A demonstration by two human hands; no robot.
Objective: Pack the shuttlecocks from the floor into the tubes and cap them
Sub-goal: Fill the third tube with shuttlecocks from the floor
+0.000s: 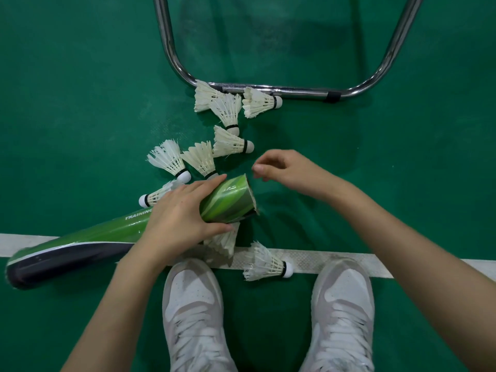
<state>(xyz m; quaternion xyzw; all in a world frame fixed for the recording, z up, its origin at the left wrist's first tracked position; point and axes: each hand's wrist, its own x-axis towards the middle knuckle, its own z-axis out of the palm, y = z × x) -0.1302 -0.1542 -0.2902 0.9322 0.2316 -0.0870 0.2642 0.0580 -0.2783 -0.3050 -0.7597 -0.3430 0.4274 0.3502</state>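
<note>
Seen from above, a person's left hand (179, 210) grips a green shuttlecock tube (228, 201) near its open end, fingers and thumb curled around it, while the tube lies slanted across a white court line (322, 260) on the green floor (80, 103). The right hand (279, 169) hovers just beyond the tube's mouth with its fingers loosely curled and holding nothing. White feather shuttlecocks (230, 143) lie scattered on the floor between the hands and a chrome tube frame (268, 89), one more (265, 263) rests on the line between two white sneakers (193, 304), and another (222, 241) sits under the tube.
</note>
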